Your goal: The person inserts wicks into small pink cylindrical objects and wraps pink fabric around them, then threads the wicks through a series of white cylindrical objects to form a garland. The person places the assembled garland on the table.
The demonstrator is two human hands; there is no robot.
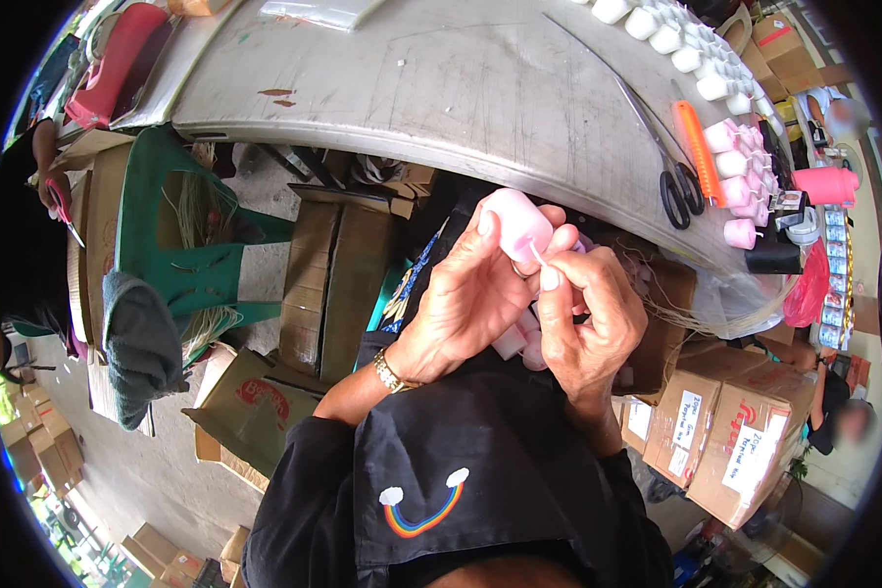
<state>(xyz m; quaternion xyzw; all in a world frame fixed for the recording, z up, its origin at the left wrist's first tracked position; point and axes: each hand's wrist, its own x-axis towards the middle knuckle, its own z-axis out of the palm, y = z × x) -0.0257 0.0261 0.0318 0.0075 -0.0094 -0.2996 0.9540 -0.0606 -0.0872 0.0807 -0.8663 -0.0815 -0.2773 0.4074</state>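
Note:
A short pink candle (pixel 517 223) is tilted on its side in front of me, gripped by the fingers of my left hand (pixel 465 299). A thin pale wick (pixel 536 253) sticks out of its end facing me. My right hand (pixel 590 318) pinches the wick between thumb and forefinger. Below the hands, partly hidden by them, lie more pink candles (pixel 531 351). Large black-handled scissors (pixel 678 186) and an orange utility knife (pixel 699 152) rest on the grey table (pixel 392 88) at the right.
White candles (pixel 666 37) stand in rows at the far right, with pink candles (pixel 738 162) nearer. Loose wick strands (pixel 720 321) hang by cardboard boxes (pixel 725 431). To the left are a green chair (pixel 157 220) with a grey towel (pixel 142 338) and a person holding pink-handled scissors (pixel 64 206).

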